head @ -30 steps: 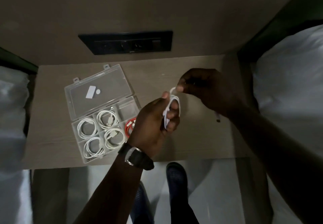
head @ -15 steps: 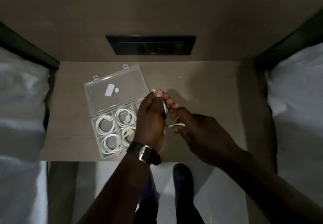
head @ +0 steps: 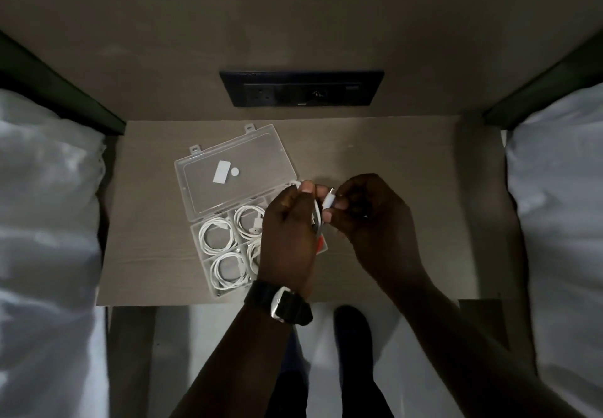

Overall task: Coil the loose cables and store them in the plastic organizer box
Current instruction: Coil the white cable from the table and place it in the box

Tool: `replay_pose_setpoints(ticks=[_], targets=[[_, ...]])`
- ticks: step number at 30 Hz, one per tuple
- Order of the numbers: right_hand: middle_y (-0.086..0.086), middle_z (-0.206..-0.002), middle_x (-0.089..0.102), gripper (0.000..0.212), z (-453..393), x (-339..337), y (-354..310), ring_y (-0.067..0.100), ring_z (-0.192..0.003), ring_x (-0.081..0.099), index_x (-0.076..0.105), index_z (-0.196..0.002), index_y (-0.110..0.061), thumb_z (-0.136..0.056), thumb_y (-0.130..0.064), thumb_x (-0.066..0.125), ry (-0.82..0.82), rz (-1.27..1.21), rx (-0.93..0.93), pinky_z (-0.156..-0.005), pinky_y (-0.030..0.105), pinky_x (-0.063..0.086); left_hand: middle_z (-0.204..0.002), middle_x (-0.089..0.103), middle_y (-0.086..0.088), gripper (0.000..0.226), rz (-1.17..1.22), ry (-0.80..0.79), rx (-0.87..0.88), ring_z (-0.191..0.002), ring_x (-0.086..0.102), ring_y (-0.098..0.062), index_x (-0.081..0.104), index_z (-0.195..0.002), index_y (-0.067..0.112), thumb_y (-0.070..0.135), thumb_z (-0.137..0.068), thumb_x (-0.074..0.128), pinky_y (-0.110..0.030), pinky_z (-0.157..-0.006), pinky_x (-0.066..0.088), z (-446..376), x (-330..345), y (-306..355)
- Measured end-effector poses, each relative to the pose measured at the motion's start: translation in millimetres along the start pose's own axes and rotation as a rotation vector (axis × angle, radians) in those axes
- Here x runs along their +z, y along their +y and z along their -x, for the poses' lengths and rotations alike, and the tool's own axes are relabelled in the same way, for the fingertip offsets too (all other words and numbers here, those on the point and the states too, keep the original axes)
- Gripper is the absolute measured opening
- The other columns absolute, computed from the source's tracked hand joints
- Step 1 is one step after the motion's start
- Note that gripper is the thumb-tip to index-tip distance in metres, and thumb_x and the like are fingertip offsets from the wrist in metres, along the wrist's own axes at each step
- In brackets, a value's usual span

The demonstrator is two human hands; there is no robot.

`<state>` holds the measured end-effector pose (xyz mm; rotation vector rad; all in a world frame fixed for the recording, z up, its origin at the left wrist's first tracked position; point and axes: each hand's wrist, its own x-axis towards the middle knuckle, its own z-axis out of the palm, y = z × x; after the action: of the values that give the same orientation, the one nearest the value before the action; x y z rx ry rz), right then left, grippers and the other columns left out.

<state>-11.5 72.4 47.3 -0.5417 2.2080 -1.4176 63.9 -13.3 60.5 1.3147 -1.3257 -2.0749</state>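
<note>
- The surface (head: 408, 163) is a pale wood-grain top set between two beds with white bedding, its far edge against a wall.
- A clear plastic box (head: 208, 287) lies directly on it, left of centre and turned at an angle.
- The box's lid (head: 228, 186) is folded back flat on the surface, toward the wall, with two small white stickers showing on it.
- Coiled white cables (head: 217, 235) fill the box's visible compartments, one coil to each.
- The right half of the surface shows only bare wood grain.
</note>
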Motion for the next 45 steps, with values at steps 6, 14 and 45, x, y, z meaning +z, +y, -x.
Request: replay_pose_setpoints(ticks=[6, 14, 45], targets=[[0.001, -0.092, 0.063, 0.024, 21, 19, 1, 0.013, -0.078, 0.062, 0.074, -0.1, -0.018, -0.084, -0.002, 0.066, 0.047, 0.288, -0.171, -0.068, 0.027, 0.052, -0.085, 0.071, -0.011, 0.022, 0.083, 0.114, 0.047, -0.082, 0.063, -0.028, 0.074, -0.085, 0.016, 0.028, -0.09, 0.055, -0.044, -0.073, 0.048, 6, 6, -16], [0.003, -0.105, 0.069, 0.026, 26, 25, -2, 0.012, -0.092, 0.069, 0.072, -0.104, -0.023, -0.094, -0.006, 0.055, -0.071, -0.281, 0.252, -0.076, 0.028, 0.058, -0.091, 0.073, -0.005, 0.018, 0.131, 0.118, -0.015, -0.087, 0.066, -0.021, 0.075, -0.091, 0.016, 0.021, -0.094, 0.057, -0.037, -0.073, 0.051, 4, 12, -17], [0.006, -0.088, 0.077, 0.015, -27, 26, 43, 0.025, -0.08, 0.073, 0.078, -0.092, -0.025, -0.082, -0.014, 0.075, -0.187, 0.13, 0.199, -0.08, 0.053, 0.057, -0.072, 0.067, -0.007, 0.028, 0.101, 0.387, -0.149, -0.074, 0.061, -0.026, 0.069, -0.072, 0.017, -0.001, -0.09, 0.057, -0.031, -0.066, 0.051, 16, -120, -63]])
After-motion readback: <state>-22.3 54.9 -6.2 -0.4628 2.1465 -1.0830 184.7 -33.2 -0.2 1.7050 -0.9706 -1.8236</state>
